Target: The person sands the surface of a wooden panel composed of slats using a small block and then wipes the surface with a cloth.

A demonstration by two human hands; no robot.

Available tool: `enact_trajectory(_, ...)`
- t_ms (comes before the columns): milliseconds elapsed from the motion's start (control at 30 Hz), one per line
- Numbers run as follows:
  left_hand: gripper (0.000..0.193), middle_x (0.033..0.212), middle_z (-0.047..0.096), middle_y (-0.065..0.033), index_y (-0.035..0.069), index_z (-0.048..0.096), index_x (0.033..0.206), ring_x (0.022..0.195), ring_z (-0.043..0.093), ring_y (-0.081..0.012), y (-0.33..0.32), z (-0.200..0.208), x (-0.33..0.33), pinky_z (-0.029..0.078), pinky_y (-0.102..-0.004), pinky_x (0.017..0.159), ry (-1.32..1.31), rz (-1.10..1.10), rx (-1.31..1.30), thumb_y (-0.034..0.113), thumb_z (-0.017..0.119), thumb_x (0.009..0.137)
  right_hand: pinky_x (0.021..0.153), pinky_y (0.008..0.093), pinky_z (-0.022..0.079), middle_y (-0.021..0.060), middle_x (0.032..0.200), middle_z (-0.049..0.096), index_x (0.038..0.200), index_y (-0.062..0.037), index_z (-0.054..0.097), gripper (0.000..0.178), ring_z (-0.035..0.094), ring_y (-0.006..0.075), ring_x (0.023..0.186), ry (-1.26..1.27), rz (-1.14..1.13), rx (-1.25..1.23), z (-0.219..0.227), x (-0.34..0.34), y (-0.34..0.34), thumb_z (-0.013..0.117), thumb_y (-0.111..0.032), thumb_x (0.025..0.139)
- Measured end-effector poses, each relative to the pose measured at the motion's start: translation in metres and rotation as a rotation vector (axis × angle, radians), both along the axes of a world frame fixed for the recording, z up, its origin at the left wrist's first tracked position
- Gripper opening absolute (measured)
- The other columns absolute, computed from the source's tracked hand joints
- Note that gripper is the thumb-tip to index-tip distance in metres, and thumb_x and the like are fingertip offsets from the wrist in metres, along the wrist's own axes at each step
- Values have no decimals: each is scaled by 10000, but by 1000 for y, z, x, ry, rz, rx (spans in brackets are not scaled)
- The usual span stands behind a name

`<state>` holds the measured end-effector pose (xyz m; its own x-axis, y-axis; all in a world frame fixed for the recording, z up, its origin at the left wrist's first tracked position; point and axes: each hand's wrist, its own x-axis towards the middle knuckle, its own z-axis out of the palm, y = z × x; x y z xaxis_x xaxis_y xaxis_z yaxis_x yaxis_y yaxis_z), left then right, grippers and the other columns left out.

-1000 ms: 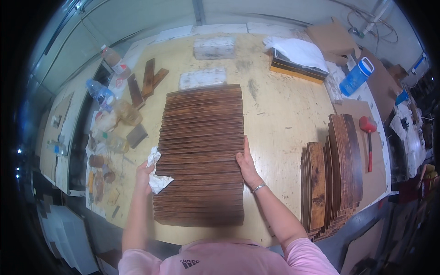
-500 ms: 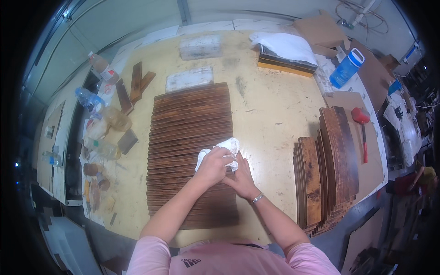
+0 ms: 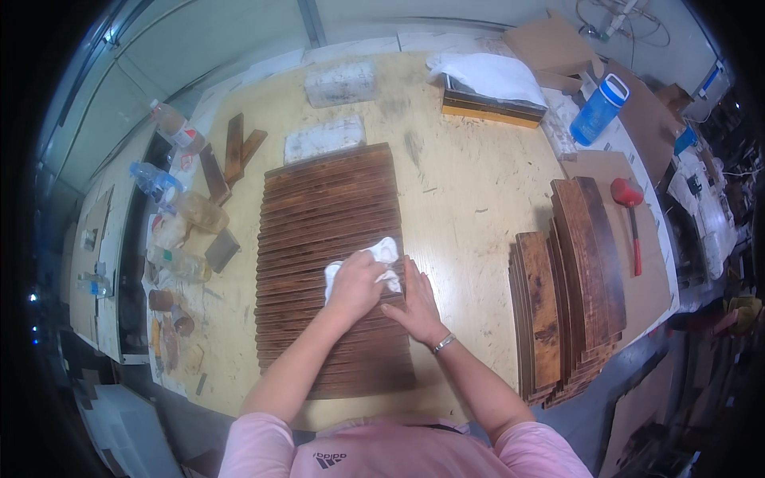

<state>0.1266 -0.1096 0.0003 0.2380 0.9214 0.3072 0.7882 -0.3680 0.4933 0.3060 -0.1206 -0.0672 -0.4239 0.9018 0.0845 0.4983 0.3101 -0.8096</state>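
Observation:
A row of dark brown wooden strips (image 3: 328, 209) lies side by side across the middle of the table, with a ridged top. My left hand (image 3: 355, 288) is closed around a crumpled white cloth (image 3: 386, 250) and presses it onto the strips, right of their middle. Part of the cloth is hidden beneath my fingers. At the right ends of the strips rests my right hand (image 3: 419, 307), fingers stretched forward along the edge and thumb apart over the wood. It holds nothing.
To the right stand stacked brown boards (image 3: 545, 299) and a red-headed mallet (image 3: 628, 193). Two whitish blocks (image 3: 325, 139) sit beyond the strips. Plastic bottles (image 3: 202, 210) and loose wood pieces (image 3: 233, 149) line the left side. A blue bottle (image 3: 599, 111) stands far right.
My left hand has slid the cloth leftward over the strips, away from my right hand. My right hand has shifted slightly and stays by the right edge.

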Motion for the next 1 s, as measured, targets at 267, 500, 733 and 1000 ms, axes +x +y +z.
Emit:
enact_trajectory(267,221,1042,699,-112,46,741,983,1098,630,-307,-34,80,-10,456,-493,985,584,84,-140,164,784,801,1210,507,275,317,1593,306,1584,83,165,1078,350,478,1425,29,-27,23,13,-1,-3,790,-335,811)
enact_trajectory(500,260,1039,735,-125,16,709,1001,913,709,-297,-90,266,60,558,-440,900,203,-407,-163,165,773,799,1211,491,294,290,1578,366,1571,74,246,1025,357,457,1447,82,-57,58,0,-3,-5,792,-334,806)
enact_trajectory(733,247,1029,739,-125,24,715,1011,893,710,-303,-128,293,92,558,-435,864,355,-873,-38,162,763,812,1183,475,326,257,1548,438,1585,36,274,1002,430,431,1391,90,-107,60,1,0,-4,769,-316,788)
enact_trajectory(1000,234,1016,743,-124,33,722,1022,869,712,-310,-145,289,94,557,-429,822,447,-961,12,159,751,826,1139,478,373,262,1465,495,1555,62,299,987,482,416,1296,72,-128,169,-7,-8,-5,806,-296,789)
